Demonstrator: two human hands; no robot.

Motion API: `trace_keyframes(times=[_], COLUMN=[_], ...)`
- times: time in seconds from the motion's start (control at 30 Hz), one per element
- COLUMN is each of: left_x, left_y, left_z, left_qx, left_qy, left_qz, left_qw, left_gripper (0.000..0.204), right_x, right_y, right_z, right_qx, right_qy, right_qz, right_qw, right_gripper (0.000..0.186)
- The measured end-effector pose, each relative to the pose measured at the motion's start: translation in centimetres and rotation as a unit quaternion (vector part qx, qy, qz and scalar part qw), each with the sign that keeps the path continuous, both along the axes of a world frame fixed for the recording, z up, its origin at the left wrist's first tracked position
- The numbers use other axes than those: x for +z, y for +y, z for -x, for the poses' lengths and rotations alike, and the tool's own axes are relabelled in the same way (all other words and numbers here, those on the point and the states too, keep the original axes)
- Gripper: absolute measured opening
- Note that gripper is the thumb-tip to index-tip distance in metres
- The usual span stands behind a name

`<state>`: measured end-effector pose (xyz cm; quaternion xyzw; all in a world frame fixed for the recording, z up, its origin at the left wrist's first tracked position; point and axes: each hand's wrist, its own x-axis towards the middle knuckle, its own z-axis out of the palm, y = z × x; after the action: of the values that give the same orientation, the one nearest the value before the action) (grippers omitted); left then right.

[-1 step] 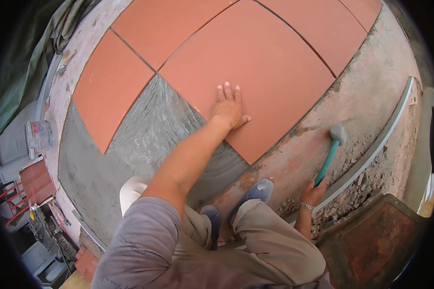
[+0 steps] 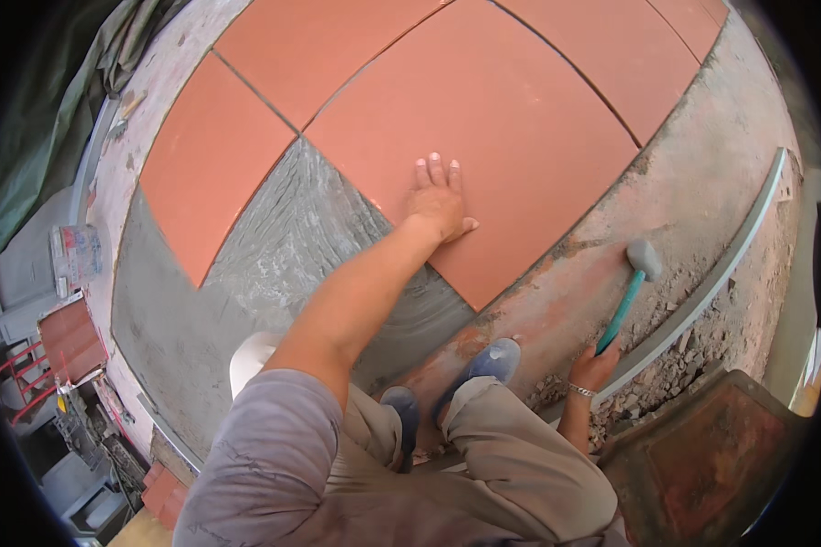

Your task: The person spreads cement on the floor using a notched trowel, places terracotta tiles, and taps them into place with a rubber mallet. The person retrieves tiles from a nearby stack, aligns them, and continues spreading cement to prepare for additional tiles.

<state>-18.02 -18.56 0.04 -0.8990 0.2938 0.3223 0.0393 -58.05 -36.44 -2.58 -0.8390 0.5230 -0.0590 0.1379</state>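
My left hand (image 2: 438,201) lies with fingers spread on a large terracotta-coloured tile (image 2: 502,109), near its lower-left edge. Beside that edge is grey combed mortar (image 2: 283,219). Down at the right, my right hand (image 2: 593,365) is closed round the teal handle of a mallet (image 2: 640,260), its grey rounded head held over the rough ground. Another tile (image 2: 201,173) lies left of the mortar.
A long straight metal bar (image 2: 730,255) runs along rubble at the right, beside a dirty tray (image 2: 702,456). At the left are a tarp (image 2: 32,137), a bucket (image 2: 75,257), stacked tiles (image 2: 73,337) and a trowel (image 2: 119,123). My shoes are just below the laid tiles.
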Motion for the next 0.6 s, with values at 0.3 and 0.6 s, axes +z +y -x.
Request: trace_keyframes(times=[0.3, 0.6], left_x=[2.9, 12.5], left_y=[5.5, 26.4], left_z=[-2.4, 16.6], left_qx=[0.045, 0.267], left_qy=[0.104, 0.431], left_qz=[0.063, -0.085], left_qw=[0.992, 0.858], left_gripper=[0.093, 0.091], right_x=[4.3, 17.2], right_y=[1.7, 2.0], right_z=[-0.5, 5.1], right_qx=[0.098, 0.270], right_qy=[0.160, 0.337], right_qz=[-0.094, -0.283], right_qw=[0.978, 0.857], right_gripper=[0.077, 0.018])
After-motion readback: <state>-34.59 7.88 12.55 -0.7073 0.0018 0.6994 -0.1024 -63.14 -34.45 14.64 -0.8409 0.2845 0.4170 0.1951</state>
